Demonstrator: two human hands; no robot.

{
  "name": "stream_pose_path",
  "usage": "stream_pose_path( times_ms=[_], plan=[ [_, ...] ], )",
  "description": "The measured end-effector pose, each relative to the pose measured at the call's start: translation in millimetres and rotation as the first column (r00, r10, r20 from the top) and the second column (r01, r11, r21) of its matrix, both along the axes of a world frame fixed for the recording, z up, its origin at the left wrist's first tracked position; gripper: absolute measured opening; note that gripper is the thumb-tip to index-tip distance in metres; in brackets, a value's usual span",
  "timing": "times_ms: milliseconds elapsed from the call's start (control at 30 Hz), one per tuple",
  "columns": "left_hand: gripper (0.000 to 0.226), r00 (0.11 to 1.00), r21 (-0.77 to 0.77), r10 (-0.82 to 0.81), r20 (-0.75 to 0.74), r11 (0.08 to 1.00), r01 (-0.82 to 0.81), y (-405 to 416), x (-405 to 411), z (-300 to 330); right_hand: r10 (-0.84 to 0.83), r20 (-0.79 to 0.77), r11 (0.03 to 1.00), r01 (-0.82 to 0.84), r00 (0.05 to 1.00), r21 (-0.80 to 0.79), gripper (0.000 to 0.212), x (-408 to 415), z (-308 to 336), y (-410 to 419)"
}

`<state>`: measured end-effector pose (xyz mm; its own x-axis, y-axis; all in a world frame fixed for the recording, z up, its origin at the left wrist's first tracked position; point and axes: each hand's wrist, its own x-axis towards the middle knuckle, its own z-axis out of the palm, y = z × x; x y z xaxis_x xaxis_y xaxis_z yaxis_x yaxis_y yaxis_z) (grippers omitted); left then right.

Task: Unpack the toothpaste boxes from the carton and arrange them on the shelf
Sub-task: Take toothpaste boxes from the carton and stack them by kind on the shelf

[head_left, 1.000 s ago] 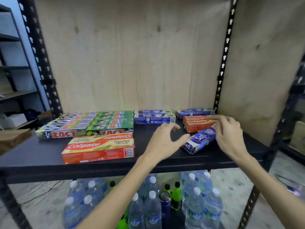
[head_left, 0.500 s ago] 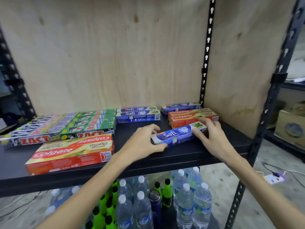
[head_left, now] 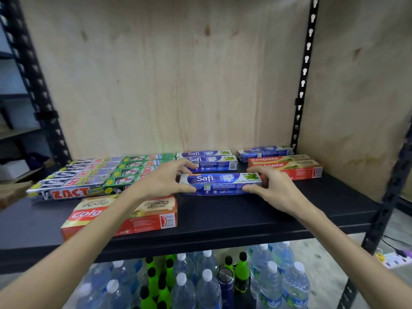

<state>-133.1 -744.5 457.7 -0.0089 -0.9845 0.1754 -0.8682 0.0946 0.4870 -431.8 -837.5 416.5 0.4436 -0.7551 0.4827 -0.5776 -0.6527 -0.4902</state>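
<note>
Both hands hold one Safi box (head_left: 220, 183) flat on the black shelf (head_left: 245, 217).

The left hand (head_left: 162, 184) clasps the box's left end and the right hand (head_left: 270, 186) its right end, thumbs on the front face and fingers curled over the top. The box lies crosswise between them, just in front of two more Safi boxes (head_left: 208, 160). Colgate boxes (head_left: 287, 167) sit to its right; it may be touching them, though the right hand hides that edge.

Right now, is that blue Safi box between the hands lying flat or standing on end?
Lying flat. The Safi box rests lengthwise on the shelf, logo facing up, held at its ends by the left hand and right hand.
</note>
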Motion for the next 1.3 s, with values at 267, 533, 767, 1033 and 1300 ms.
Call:
stream_pose_path(
  times_ms=[267, 533, 767, 1033, 1300],
  plan=[
    [0.053, 0.996, -0.042, 0.093, 0.005, 0.995, -0.093, -34.5, 26.6, 1.4, -0.01, -0.046, 0.999, 0.008, 0.999, -0.049, 0.052, 40.9, 15.4, -53.5],
    [0.036, 0.985, -0.09, 0.114, 0.129, 0.991, -0.103, -70.0, 37.0, -12.8, -0.016, -0.189, 1.0, 0.016, 0.982, -0.004, 0.05, 62.4, 7.9, -87.9],
    [0.068, 0.966, -0.076, 0.161, 0.2, 0.986, -0.149, -81.5, 40.3, -3.7, 0.034, -0.181, 0.999, -0.032, 0.983, 0.016, 0.076, 66.9, 8.7, -97.6],
    [0.086, 0.976, 0.052, 0.164, 0.145, 0.983, -0.173, -87.9, 46.8, -2.2, 0.071, -0.217, 0.997, -0.062, 0.974, 0.05, 0.076, 71.5, 10.2, -105.7],
    [0.101, 0.978, 0.124, 0.14, 0.156, 0.979, -0.16, -92.9, 42.2, -1.5, 0.112, -0.248, 0.992, -0.096, 0.962, 0.078, 0.085, 66.7, 11.7, -114.7]
  ],
)
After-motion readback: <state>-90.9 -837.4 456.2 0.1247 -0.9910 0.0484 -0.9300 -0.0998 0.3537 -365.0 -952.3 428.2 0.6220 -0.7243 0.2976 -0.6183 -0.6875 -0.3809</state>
